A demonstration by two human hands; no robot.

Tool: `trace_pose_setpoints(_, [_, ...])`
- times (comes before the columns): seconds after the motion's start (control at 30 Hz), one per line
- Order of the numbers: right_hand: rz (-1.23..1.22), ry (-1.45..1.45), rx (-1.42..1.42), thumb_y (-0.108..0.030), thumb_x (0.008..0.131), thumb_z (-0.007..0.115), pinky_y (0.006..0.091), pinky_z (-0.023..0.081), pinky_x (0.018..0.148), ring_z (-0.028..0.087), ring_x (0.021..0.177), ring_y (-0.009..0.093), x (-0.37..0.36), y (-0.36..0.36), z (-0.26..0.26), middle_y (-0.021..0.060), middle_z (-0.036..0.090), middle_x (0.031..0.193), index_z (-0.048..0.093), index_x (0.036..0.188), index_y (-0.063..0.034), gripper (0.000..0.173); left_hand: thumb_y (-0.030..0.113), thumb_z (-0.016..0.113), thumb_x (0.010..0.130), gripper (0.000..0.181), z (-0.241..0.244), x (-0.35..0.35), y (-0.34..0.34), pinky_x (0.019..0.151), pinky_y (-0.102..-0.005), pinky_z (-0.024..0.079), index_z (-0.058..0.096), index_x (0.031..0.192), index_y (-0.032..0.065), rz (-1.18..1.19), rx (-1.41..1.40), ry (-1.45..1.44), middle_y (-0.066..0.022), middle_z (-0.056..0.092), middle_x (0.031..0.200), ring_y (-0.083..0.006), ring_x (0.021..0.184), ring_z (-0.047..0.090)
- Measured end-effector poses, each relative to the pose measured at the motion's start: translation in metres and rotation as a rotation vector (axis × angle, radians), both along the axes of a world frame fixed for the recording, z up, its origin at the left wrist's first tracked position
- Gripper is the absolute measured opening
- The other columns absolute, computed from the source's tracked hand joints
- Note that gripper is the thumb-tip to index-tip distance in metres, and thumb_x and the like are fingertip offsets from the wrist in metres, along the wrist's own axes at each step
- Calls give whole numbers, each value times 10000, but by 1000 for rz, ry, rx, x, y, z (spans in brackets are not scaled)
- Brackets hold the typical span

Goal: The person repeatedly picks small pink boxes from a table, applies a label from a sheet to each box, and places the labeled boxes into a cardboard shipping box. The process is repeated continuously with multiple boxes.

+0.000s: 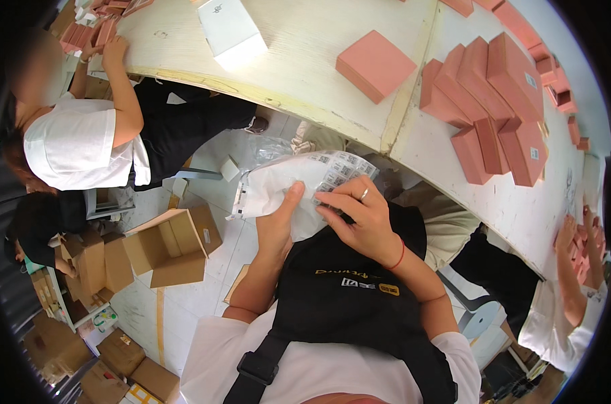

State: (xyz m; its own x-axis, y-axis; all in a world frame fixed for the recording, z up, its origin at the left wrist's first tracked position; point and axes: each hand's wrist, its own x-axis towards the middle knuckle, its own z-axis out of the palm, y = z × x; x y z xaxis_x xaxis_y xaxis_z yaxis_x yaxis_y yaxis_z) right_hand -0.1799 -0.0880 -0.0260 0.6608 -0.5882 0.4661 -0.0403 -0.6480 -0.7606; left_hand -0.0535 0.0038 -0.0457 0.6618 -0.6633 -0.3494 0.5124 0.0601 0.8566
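Observation:
My left hand (279,222) grips a white backing sheet of stickers (270,184), its thumb lying on top of the sheet. Printed labels with square codes (338,174) run in rows along the sheet's right part. My right hand (363,214), with a ring and a red wrist cord, has thumb and fingertips pinched at a small label (318,198) at the near end of a row. The sheet is curved and held above my lap, just off the table's edge. Beyond it on the table lies a single pink box (376,65).
Pink boxes (487,86) are stacked on the white table (305,76) at right; a white box (232,30) lies at far left. Co-workers sit at the left (83,141) and right (558,323). An open cardboard carton (169,242) stands on the floor; another person bends over cartons behind it.

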Motion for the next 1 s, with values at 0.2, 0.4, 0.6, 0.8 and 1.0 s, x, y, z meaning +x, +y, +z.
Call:
trace_pose_setpoints(0.2, [-64,-52,360,-21,688,750,259,509,578,643,651,203,-11,6,-12,106,666,814,681,870,-34,195,71,637,858,389,5,-28,-2,885,-293,429,491,1216,19,84,18,-102,-62,562,1115,-153,1007,537])
trace_pose_setpoints(0.4, [-192,-137,100,-9,672,735,254,514,595,655,646,202,-18,1,-11,109,683,809,678,842,-19,180,73,643,857,377,2,-44,-11,867,-284,430,492,1198,13,38,24,-208,-51,556,1086,-138,985,527])
trace_pose_setpoints(0.6, [-162,-123,421,-16,707,690,227,489,562,638,627,131,-22,-2,-20,84,669,726,669,816,-3,111,63,633,860,389,6,-47,-11,876,-291,432,475,1211,10,41,-6,-246,-58,546,1108,-138,1001,521])
trace_pose_setpoints(0.8, [-77,-267,1069,-88,874,572,220,494,562,623,676,123,-19,-54,9,83,656,767,640,828,50,160,181,579,916,463,-1,-11,-6,971,-350,424,415,1316,15,210,-28,-46,-111,524,1254,-210,1135,522])
trace_pose_setpoints(1.0, [-469,-97,-468,-91,783,636,254,472,531,608,604,163,19,-169,43,65,653,734,659,792,-76,29,203,583,914,441,-18,21,12,917,-342,466,451,1288,9,345,-20,-71,-106,568,1189,-199,1061,569])
